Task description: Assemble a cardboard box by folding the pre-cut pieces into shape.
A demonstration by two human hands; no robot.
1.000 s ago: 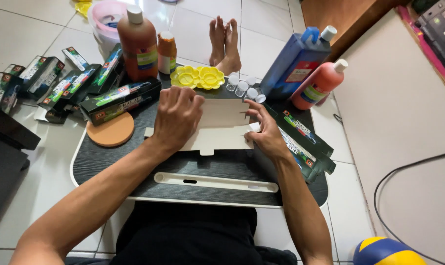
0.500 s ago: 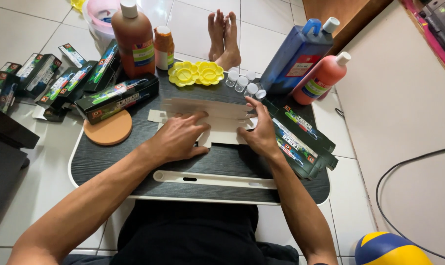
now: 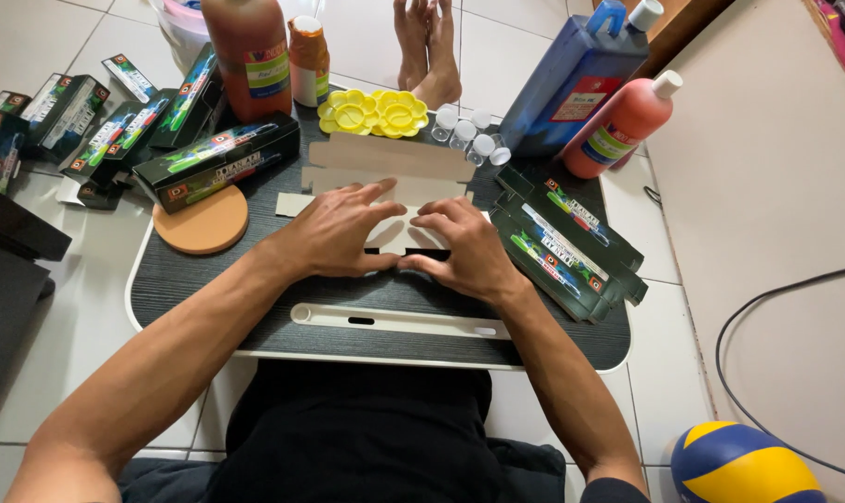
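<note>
A flat, unfolded cardboard box blank (image 3: 385,166), plain brown side up, lies on the dark lap table (image 3: 199,279). My left hand (image 3: 334,231) presses flat on its near left part, fingers spread. My right hand (image 3: 464,244) presses on its near right part, fingertips meeting the left hand's. Both hands hide the blank's near edge. A stack of flattened dark green printed boxes (image 3: 562,244) lies just right of my right hand. One assembled dark green box (image 3: 219,160) rests left of the blank.
A round cork coaster (image 3: 201,219), a yellow flower-shaped paint palette (image 3: 374,112), small clear jars (image 3: 469,132), brown, orange, blue and red paint bottles stand along the far edge. More green boxes (image 3: 96,121) lie on the floor at left. Bare feet (image 3: 427,47) beyond; ball (image 3: 735,461) at lower right.
The cardboard blank went from held up and folded to lying flat on the table. Both hands came down and together onto its near edge.
</note>
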